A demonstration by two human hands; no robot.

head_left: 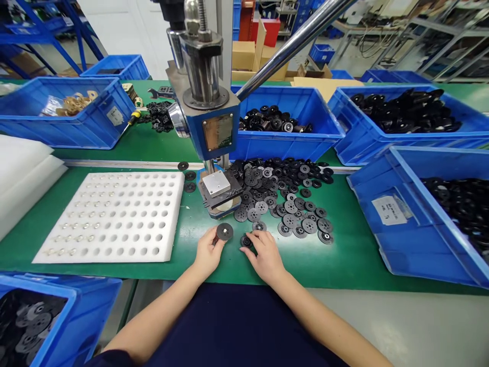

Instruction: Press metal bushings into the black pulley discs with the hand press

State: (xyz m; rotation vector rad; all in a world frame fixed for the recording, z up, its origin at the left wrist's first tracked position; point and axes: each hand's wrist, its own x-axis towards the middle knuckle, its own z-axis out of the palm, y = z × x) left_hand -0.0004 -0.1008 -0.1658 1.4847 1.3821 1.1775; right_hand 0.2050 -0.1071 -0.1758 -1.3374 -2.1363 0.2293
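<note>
- Black disc [224,232] sits pinched in our left hand [208,250], just in front of the press fixture [219,192].
- Fingertips of our right hand [267,255] touch a smaller black part [246,240] on the green mat [344,265]; gripped or not, we cannot tell.
- We'd best keep the disc level and align centres before mating them.

The green bench [344,260] carries a hand press [214,127] at its middle. From the press, a white foam tray [103,256] of holes lies at eight o'clock and loose black discs [290,204] spread at three o'clock. Blue bins [282,145] stand at ten, one, two and four o'clock.
</note>
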